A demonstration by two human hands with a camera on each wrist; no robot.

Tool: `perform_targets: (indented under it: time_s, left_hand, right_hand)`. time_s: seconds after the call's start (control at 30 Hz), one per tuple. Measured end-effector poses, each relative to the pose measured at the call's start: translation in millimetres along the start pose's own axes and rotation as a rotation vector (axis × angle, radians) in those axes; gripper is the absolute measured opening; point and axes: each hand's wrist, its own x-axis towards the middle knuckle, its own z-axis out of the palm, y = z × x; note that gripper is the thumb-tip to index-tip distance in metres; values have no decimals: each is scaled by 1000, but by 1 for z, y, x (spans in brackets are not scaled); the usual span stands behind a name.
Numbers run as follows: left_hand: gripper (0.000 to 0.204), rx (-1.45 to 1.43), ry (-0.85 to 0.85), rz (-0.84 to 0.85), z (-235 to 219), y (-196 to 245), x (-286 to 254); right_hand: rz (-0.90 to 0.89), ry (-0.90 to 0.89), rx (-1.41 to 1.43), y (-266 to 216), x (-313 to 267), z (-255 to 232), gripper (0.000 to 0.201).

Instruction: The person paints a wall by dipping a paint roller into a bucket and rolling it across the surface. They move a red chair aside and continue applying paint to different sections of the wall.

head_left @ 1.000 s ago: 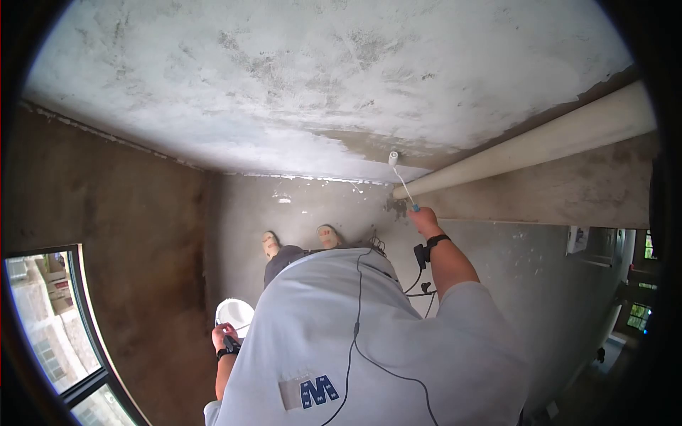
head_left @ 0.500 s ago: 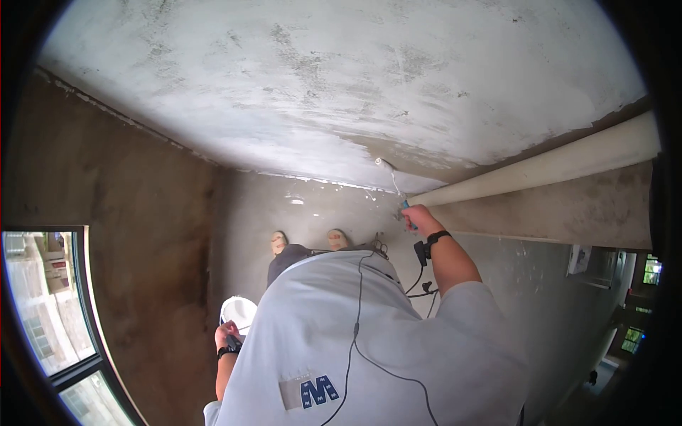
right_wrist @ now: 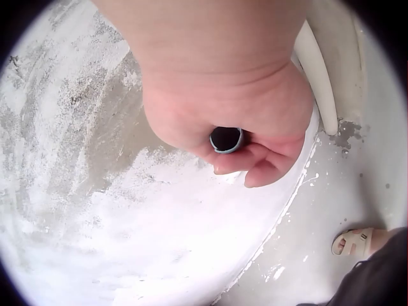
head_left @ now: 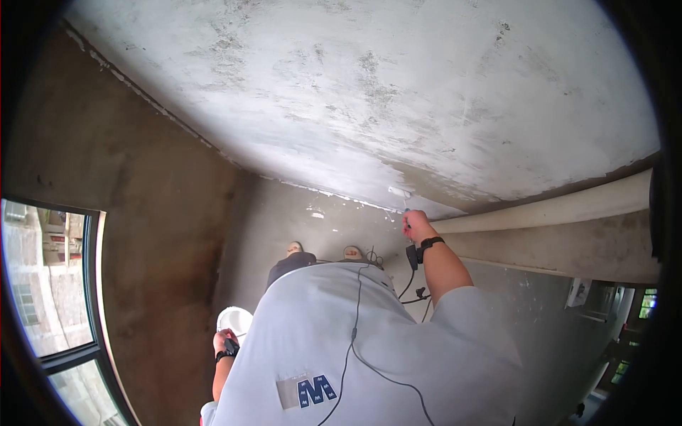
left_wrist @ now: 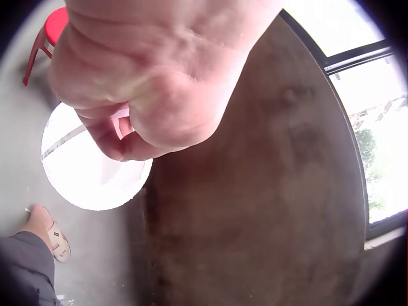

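My right hand (head_left: 419, 226) grips the paint roller's blue handle; in the right wrist view the fingers of that hand (right_wrist: 223, 108) curl round it, with the hollow handle end (right_wrist: 226, 140) facing the camera. The white roller head (head_left: 400, 192) is at the lower part of the white-coated wall (head_left: 320, 92), beside a bare grey-brown patch. Low at the left, my left hand (head_left: 224, 341) is at the white bucket (head_left: 234, 319). Seen from the left wrist, its fingers (left_wrist: 115, 140) are curled above the bucket (left_wrist: 95, 178), seemingly round its handle; the grip is partly hidden.
A pale pipe (head_left: 554, 209) runs along the wall's base at the right. Brown wall (head_left: 156, 177) and a window (head_left: 50, 277) stand at the left. A red stool (left_wrist: 56, 27) is near the bucket. Cables (head_left: 353, 341) hang over the shirt; white spots mark the floor (head_left: 284, 220).
The head view has turned, so walls and pipe appear shifted. The roller head has moved away from the pipe, back along the bare patch's lower edge. My left hand still stays by the bucket.
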Motion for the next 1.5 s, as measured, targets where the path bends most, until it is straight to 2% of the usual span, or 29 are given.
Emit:
perform_targets:
  time_s: [0.07, 0.17, 0.23, 0.27, 0.33, 0.37, 0.43, 0.47, 0.5, 0.57, 0.6, 0.7, 0.77, 0.83, 0.93, 1.03, 1.17, 1.23, 1.27, 1.3, 1.37, 1.4, 1.43, 1.5]
  left_hand:
    - [8, 188, -18, 84, -10, 4, 17]
    - [15, 483, -53, 219, -22, 13, 39]
    - [20, 685, -87, 318, -17, 21, 47]
    - [20, 697, -97, 322, -13, 25, 52]
    - [18, 434, -36, 196, 3, 31, 47]
    - [18, 442, -42, 196, 11, 35, 49]
    - [15, -24, 36, -56, 26, 40, 54]
    - [13, 270, -35, 16, 52, 47, 0]
    - [13, 272, -37, 14, 60, 43, 3]
    - [13, 85, 92, 62, 73, 33, 12]
    - [10, 22, 123, 51, 94, 34, -17]
    - [12, 43, 57, -35, 126, 38, -47]
    - [10, 34, 37, -32, 144, 33, -54]
    - [9, -83, 123, -99, 157, 29, -48]
    - [6, -44, 125, -81, 170, 20, -46]
    - [8, -176, 94, -100, 173, 7, -42]
    - [14, -159, 39, -116, 163, 7, -21]
    - [19, -154, 17, -125, 158, 8, -31]
    - [18, -309, 36, -123, 161, 4, -33]
    - [18, -338, 41, -121, 158, 3, -46]
    - [16, -122, -21, -25, 150, 1, -69]
    - [13, -174, -1, -55, 156, 3, -86]
    - [13, -215, -1, -58, 152, -1, -74]
    - [11, -314, 338, -30, 132, -8, -31]
  right_hand:
    - [-11, -36, 31, 2, 1, 3, 3]
    - [-22, 4, 57, 5, -9, 4, 5]
    - [-37, -9, 58, 10, -9, -3, 6]
    - [-52, -27, 45, 13, -9, -9, 9]
    - [-60, -14, 92, 8, -33, -18, 9]
    - [-71, -14, 127, 2, -49, -21, 10]
    - [-93, -32, 145, -5, -76, -33, 10]
    - [-117, -55, 160, -8, -87, -40, 10]
    - [-117, -51, 159, -10, -95, -47, 10]
    - [-145, -83, 169, -12, -109, -61, 11]
    - [-144, -81, 173, -15, -117, -68, 11]
    - [-169, -100, 246, -18, -141, -89, 11]
    - [-209, -176, 255, -20, -152, -104, 13]
    - [-242, -204, 248, -23, -167, -115, 14]
    - [-255, -289, 263, -21, -184, -131, 16]
    - [-278, -394, 277, -19, -196, -142, 14]
    - [-331, -540, 300, -19, -197, -144, 12]
    - [-312, -559, 306, -22, -194, -139, 12]
    - [-287, -562, 324, -23, -192, -136, 13]
    - [-291, -585, 304, -24, -190, -131, 13]
    - [-242, -642, 340, -27, -184, -120, 13]
    - [-250, -666, 311, -27, -179, -113, 13]
    - [-220, -665, 324, -28, -173, -106, 14]
    - [-201, -678, 295, -32, -168, -94, 14]
